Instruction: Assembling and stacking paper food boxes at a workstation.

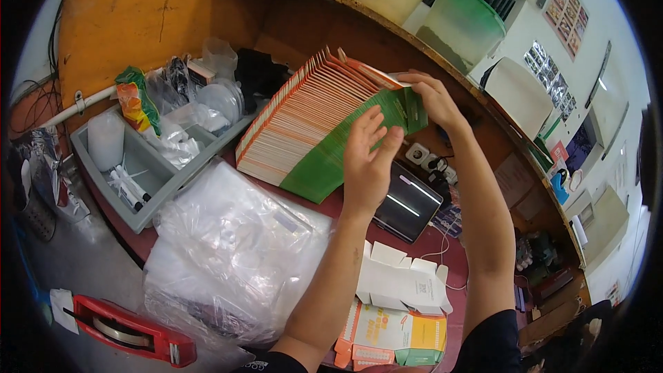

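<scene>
A tall, leaning stack of flat folded cartons [304, 121], orange and white on one side and green on the other, stands on the dark red table. My left hand [368, 155] is in front of the green side, fingers spread and holding nothing; whether it touches the cartons I cannot tell. At the stack's upper right end, my right hand [431, 100] bends its fingers over the topmost cartons, beside a green flap. Its thumb is hidden. Some cartons at the top are tilted apart from the rest.
Clear plastic bags [235, 255] lie left of my forearms. A grey divided bin [148, 217] holds markers and wrappers. Unfolded cartons [390, 331], a dark tablet [407, 204] with a cable and a power strip [418, 155] are at right. A red tape dispenser [166, 352] stands lower left. Tubs [463, 21] fill the shelf.
</scene>
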Tool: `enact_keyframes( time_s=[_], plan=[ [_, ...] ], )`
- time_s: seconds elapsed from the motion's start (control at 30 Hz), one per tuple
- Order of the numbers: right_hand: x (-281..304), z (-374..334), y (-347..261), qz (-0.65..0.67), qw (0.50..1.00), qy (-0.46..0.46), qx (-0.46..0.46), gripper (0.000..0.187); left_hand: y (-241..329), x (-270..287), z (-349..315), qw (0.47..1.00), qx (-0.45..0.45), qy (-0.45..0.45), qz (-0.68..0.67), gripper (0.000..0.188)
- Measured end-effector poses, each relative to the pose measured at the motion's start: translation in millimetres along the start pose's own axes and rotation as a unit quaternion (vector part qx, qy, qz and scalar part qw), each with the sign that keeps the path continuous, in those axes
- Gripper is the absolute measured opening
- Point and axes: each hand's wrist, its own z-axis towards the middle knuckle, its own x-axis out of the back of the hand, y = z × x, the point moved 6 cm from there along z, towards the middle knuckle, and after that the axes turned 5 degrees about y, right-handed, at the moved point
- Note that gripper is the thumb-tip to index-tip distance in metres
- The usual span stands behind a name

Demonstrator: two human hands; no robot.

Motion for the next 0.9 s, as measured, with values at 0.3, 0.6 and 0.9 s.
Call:
enact_keyframes(
  time_s=[0.3,0.6,0.9],
  plan=[
    [-32.1,-10.3,-10.6,-0.074,0.989,0.124,-0.044,0.042,-2.3,11.0,3.1,0.999,0.007,0.041,-0.032,0.05],
    [-53.9,-35.4,-24.7,-0.052,0.996,0.041,-0.06,0.062,3.5,7.1,0.6,0.995,-0.001,0.073,-0.067,0.036],
    [-46.7,-230.5,-54.5,0.095,0.989,-0.059,-0.1,0.084,20.7,-2.7,-5.4,0.998,-0.012,0.017,-0.057,0.037]
  ],
)
